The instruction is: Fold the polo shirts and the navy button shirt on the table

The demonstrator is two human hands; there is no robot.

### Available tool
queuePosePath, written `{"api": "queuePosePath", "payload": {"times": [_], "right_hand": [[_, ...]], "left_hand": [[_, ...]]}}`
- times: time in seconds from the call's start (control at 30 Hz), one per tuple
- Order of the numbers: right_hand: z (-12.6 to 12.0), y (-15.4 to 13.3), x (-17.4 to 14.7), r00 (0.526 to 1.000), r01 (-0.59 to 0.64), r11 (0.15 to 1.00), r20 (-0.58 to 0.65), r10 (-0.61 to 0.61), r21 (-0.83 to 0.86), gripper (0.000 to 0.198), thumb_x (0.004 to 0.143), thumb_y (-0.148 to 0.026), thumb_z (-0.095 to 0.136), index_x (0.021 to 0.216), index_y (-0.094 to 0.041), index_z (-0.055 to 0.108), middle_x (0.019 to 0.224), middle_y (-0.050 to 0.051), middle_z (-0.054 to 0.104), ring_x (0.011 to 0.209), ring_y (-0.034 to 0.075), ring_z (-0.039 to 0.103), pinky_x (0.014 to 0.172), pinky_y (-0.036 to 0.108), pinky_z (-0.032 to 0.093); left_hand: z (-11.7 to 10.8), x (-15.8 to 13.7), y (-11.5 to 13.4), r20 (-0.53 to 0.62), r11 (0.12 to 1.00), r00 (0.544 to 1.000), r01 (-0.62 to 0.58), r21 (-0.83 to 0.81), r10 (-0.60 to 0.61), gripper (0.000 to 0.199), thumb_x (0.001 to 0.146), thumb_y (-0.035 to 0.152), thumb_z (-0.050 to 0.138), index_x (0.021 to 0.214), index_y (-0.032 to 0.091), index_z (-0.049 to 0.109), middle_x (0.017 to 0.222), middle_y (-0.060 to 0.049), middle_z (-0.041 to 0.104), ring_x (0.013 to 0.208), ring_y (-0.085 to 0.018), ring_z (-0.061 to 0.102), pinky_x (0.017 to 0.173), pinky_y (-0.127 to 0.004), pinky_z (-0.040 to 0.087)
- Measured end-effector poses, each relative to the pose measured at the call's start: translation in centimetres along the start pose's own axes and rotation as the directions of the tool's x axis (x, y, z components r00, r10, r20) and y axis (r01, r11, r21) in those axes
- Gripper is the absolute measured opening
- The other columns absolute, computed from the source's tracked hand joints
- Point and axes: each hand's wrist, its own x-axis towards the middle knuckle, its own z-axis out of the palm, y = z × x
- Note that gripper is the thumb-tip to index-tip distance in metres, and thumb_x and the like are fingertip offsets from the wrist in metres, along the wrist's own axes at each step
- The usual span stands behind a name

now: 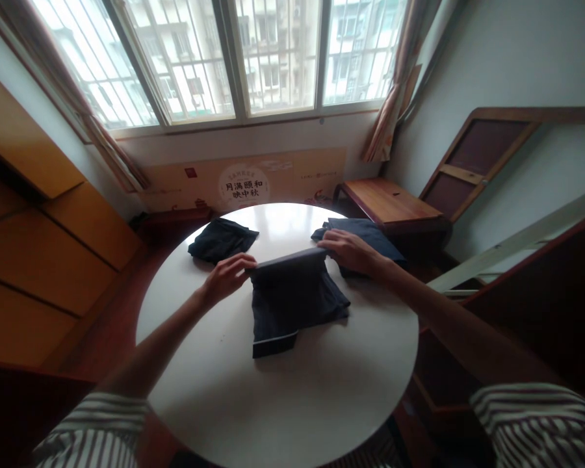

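From far off, I have the left fingers [240, 261] and right fingers [329, 242] pinching the dark cloth [292, 292] at 2 top ends. It sits between and below them, over the tabletop [209, 370]. If 1 pinch gets loose, I think that side could drop and crumple.

The right hand [347, 249] partly hides the navy cloth [370, 233] behind it. Fine print on the banner [244, 181] is illegibly small.
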Motion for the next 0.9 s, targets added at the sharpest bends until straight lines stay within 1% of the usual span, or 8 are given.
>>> {"api": "queuePosePath", "payload": {"times": [0.2, 0.37, 0.47, 0.57, 0.63, 0.7, 0.8, 0.9], "right_hand": [[3.9, -3.1, -9.5, 0.94, 0.321, 0.938, -0.073, -0.332, -0.131, 0.048, 0.095, -0.004, 0.036, 0.135, -0.019, 0.059, 0.11, 0.012, 0.066, 0.103, 0.023, 0.058, 0.099, 0.042, 0.043], [5.7, -4.1, -12.1, 0.908, 0.375, 0.921, -0.161, -0.387, -0.102, 0.049, 0.086, -0.004, 0.042, 0.131, -0.012, 0.06, 0.109, 0.013, 0.066, 0.103, 0.026, 0.058, 0.097, 0.046, 0.046], [4.5, -4.7, -10.9, 0.92, 0.357, 0.934, -0.183, -0.346, 0.028, 0.047, 0.077, -0.01, 0.048, 0.122, -0.011, 0.064, 0.108, 0.015, 0.065, 0.105, 0.029, 0.057, 0.1, 0.053, 0.045], [3.6, -5.9, -7.6, 0.935, 0.307, 0.934, -0.241, -0.26, 0.184, 0.05, 0.078, -0.009, 0.048, 0.125, -0.012, 0.062, 0.116, 0.016, 0.065, 0.114, 0.028, 0.057, 0.103, 0.05, 0.046], [4.1, -6.9, -5.1, 0.959, 0.238, 0.939, -0.214, -0.186, 0.249, 0.05, 0.086, -0.011, 0.045, 0.136, -0.013, 0.055, 0.131, 0.017, 0.061, 0.125, 0.027, 0.053, 0.107, 0.048, 0.044], [5.4, -7.5, -3.2, 0.988, 0.131, 0.959, -0.108, -0.106, 0.25, 0.048, 0.097, -0.024, 0.043, 0.144, -0.014, 0.048, 0.143, 0.017, 0.053, 0.134, 0.028, 0.047, 0.112, 0.05, 0.038], [7.8, -7.2, -2.9, 0.998, -0.06, 0.982, 0.033, 0.055, 0.178, 0.056, 0.102, -0.046, 0.038, 0.149, -0.015, 0.042, 0.152, 0.016, 0.045, 0.141, 0.031, 0.04, 0.116, 0.054, 0.031], [9.2, -6.0, -4.4, 0.978, -0.204, 0.968, 0.075, 0.195, 0.148, 0.064, 0.103, -0.051, 0.031, 0.151, -0.009, 0.038, 0.154, 0.019, 0.04, 0.144, 0.031, 0.035, 0.117, 0.049, 0.031]], "left_hand": [[1.1, -6.3, 5.5, 0.245, 0.952, 0.927, -0.303, 0.044, 0.284, 0.017, 0.095, 0.009, 0.052, 0.104, 0.02, 0.061, 0.091, -0.005, 0.069, 0.082, -0.015, 0.064, 0.081, -0.032, 0.057], [1.2, -7.8, 6.3, 0.277, 0.969, 0.932, -0.246, 0.015, 0.233, 0.009, 0.094, 0.011, 0.055, 0.098, 0.017, 0.061, 0.088, -0.006, 0.069, 0.076, -0.015, 0.063, 0.074, -0.032, 0.054], [0.9, -6.4, 6.2, 0.35, 0.98, 0.916, -0.168, -0.106, 0.195, 0.009, 0.095, 0.023, 0.057, 0.09, 0.018, 0.062, 0.084, -0.006, 0.068, 0.075, -0.016, 0.063, 0.075, -0.034, 0.053], [2.3, -3.3, 6.2, 0.298, 0.989, 0.951, -0.043, -0.141, 0.084, 0.019, 0.099, 0.023, 0.047, 0.091, 0.018, 0.064, 0.087, -0.008, 0.07, 0.081, -0.018, 0.065, 0.08, -0.035, 0.052], [4.2, -1.1, 5.9, 0.282, 0.996, 0.957, 0.077, -0.04, -0.062, 0.027, 0.101, 0.024, 0.04, 0.11, 0.016, 0.064, 0.109, -0.013, 0.07, 0.1, -0.021, 0.065, 0.091, -0.038, 0.051], [6.3, 0.0, 5.4, 0.341, 0.981, 0.921, 0.159, 0.115, -0.189, 0.039, 0.103, 0.032, 0.037, 0.133, 0.014, 0.054, 0.133, -0.017, 0.061, 0.122, -0.026, 0.057, 0.104, -0.045, 0.044], [8.1, -0.9, 4.6, 0.408, 0.931, 0.855, 0.203, 0.304, -0.32, 0.053, 0.103, 0.042, 0.035, 0.146, 0.012, 0.043, 0.147, -0.019, 0.049, 0.137, -0.033, 0.044, 0.113, -0.055, 0.032], [7.9, -3.3, 4.1, 0.382, 0.91, 0.848, 0.245, 0.335, -0.369, 0.058, 0.103, 0.045, 0.034, 0.148, 0.01, 0.041, 0.149, -0.019, 0.047, 0.138, -0.034, 0.042, 0.114, -0.052, 0.032]]}}
